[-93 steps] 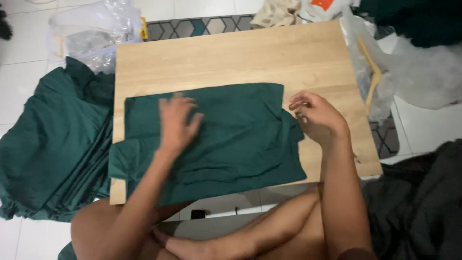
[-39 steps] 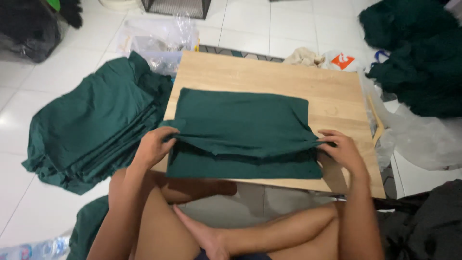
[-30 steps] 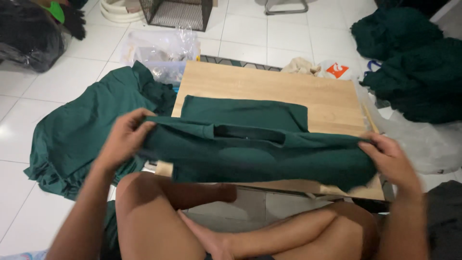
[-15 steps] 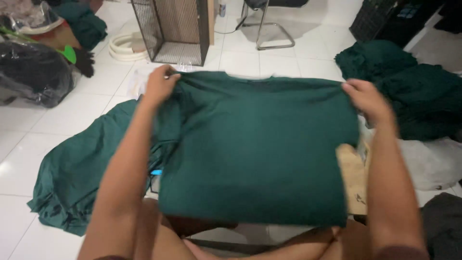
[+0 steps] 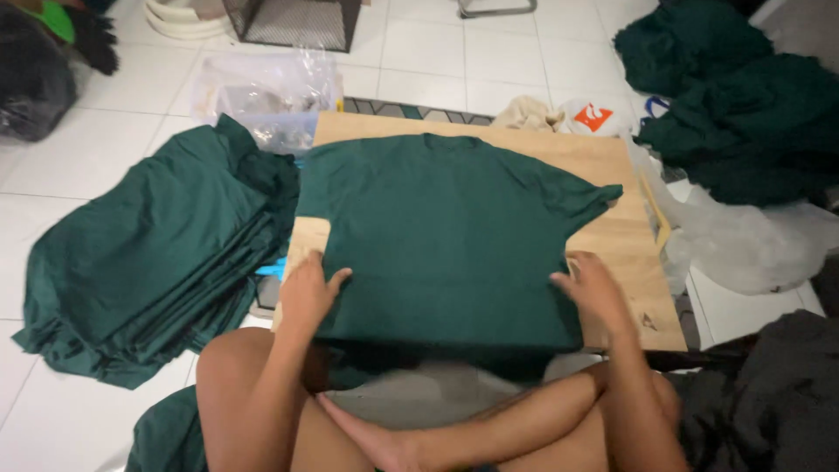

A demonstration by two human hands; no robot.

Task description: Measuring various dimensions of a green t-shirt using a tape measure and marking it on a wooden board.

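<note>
Dark green T-shirt [image 5: 446, 245] lies spread flat on the low wooden table [image 5: 625, 236], neck toward the far edge, hem hanging over the near edge toward the person's lap. One sleeve sticks out to the right, w/ its tip near the table's right edge.

Left hand [image 5: 308, 293] sits at the shirt's lower left side by the near left corner, fingers closed on the cloth edge, thumb on top. Right hand [image 5: 592, 293] is at the lower right side near the near right corner, fingers curled onto the fabric, palm down; can't tell if it pinches or just presses.

Stack of green shirts [image 5: 140, 262] lies on the tiled floor just off the table's left edge. Clear plastic bag [image 5: 262, 100] sits beyond the far left corner. More dark green garments [image 5: 743, 96] piled beyond the right edge, white plastic bag [image 5: 743, 245] beside them.
</note>
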